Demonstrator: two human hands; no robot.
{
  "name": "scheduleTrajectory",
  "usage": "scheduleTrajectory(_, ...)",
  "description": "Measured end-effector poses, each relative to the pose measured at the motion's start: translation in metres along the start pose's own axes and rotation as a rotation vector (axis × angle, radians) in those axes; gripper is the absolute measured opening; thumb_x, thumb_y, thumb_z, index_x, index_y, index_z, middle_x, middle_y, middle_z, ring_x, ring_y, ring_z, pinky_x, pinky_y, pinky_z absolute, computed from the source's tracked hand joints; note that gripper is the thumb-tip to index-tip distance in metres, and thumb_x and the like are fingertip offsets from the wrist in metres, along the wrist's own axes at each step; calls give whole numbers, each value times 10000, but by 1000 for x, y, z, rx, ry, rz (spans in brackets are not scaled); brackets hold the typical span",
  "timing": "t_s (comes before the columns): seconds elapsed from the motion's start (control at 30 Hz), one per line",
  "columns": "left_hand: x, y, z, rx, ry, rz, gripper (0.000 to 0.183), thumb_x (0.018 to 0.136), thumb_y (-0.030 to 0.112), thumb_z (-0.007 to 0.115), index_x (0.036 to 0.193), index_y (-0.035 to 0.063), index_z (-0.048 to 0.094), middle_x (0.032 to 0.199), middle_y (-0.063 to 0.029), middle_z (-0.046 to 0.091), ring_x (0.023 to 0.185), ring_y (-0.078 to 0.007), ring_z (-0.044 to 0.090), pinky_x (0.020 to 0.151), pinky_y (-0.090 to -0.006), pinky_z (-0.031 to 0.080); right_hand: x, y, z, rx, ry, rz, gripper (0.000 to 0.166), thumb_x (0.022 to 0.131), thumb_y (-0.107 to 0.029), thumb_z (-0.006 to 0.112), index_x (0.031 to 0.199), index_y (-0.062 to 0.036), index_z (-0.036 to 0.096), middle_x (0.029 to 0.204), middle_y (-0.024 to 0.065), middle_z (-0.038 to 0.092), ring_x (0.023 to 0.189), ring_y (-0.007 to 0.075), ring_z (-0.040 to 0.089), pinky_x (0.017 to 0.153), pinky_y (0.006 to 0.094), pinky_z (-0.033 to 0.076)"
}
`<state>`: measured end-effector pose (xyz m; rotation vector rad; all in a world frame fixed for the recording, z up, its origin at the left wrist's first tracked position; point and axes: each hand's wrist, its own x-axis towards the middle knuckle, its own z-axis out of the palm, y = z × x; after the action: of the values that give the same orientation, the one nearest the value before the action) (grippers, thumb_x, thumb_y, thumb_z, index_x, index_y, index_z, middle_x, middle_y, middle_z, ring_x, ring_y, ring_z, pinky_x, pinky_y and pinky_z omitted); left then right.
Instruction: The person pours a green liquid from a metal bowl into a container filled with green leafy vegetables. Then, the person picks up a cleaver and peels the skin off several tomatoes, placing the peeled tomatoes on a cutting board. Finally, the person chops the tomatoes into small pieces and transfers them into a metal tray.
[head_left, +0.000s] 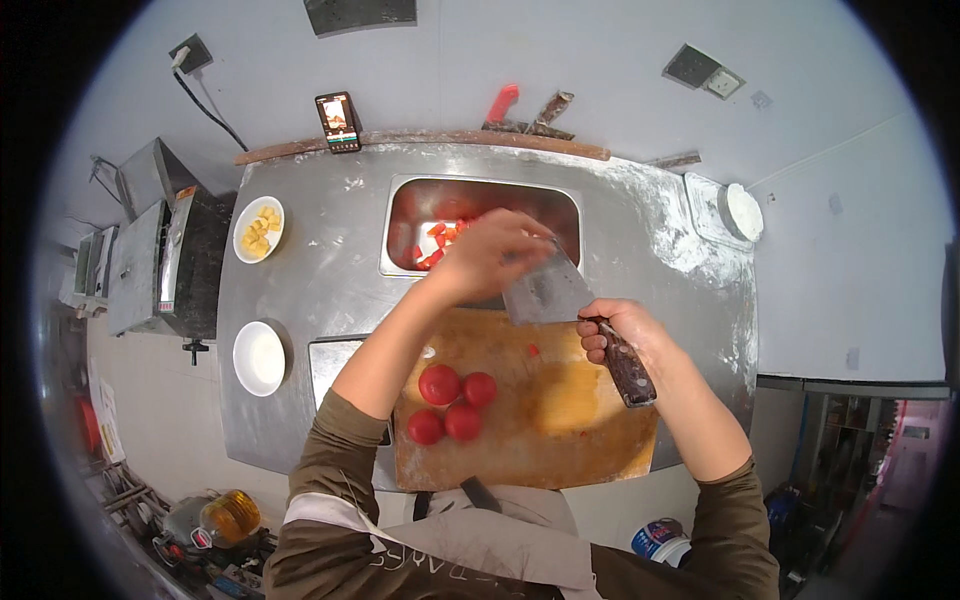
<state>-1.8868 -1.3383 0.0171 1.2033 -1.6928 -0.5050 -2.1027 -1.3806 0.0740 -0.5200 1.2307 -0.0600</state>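
Observation:
My right hand (626, 330) grips the dark handle (628, 367) of a cleaver, whose broad blade (551, 289) is tilted over the near right edge of a rectangular stainless steel pan (481, 180). Blurred by motion, my left hand (499, 251) is at the blade's far end above the pan; whether its fingers touch the steel is unclear. Red tomato pieces (435, 244) lie in the pan, partly hidden behind that hand. Several whole tomatoes (463, 420) sit together on the left of a wooden cutting board (517, 457). A small red scrap (533, 349) and a wet patch mark the board.
Left on the steel table (322, 225) are a white bowl of yellow cubes (259, 231) and another white bowl (259, 358). A phone (339, 124) leans by a long wooden rolling pin (420, 139). A red-handled knife (502, 103) lies behind. White powder (675, 232) coats the right side.

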Motion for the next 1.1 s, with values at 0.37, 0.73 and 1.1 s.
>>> scheduleTrajectory(0.37, -17, -12, 32, 248, 650, -329, 219, 893, 194, 480, 827, 20, 596, 818, -136, 573, 861, -278, 588, 727, -361, 475, -87, 51, -75, -73, 16, -291, 78, 831, -40, 493, 905, -19, 481, 561, 58, 458, 363, 149, 427, 350, 305, 389)
scheduleTrajectory(0.73, -139, -52, 193, 627, -367, -203, 177, 754, 130, 583, 926, 91, 597, 993, -124, 561, 947, -308, 540, 760, -412, 504, -116, 181, -140, 210, 326, -486, 110, 848, -39, 486, 957, -38, 469, 511, 48, 436, 318, 149, 423, 296, 291, 380)
scheduleTrajectory(1.1, -12, -12, 39, 840, 156, -197, 188, 710, 102, 647, 893, 71, 618, 926, -105, 563, 920, -304, 538, 745, -420, 464, -106, 240, -156, 335, 227, -698, 127, 877, -63, 517, 979, -50, 443, 520, 30, 414, 314, 132, 398, 300, 268, 371)
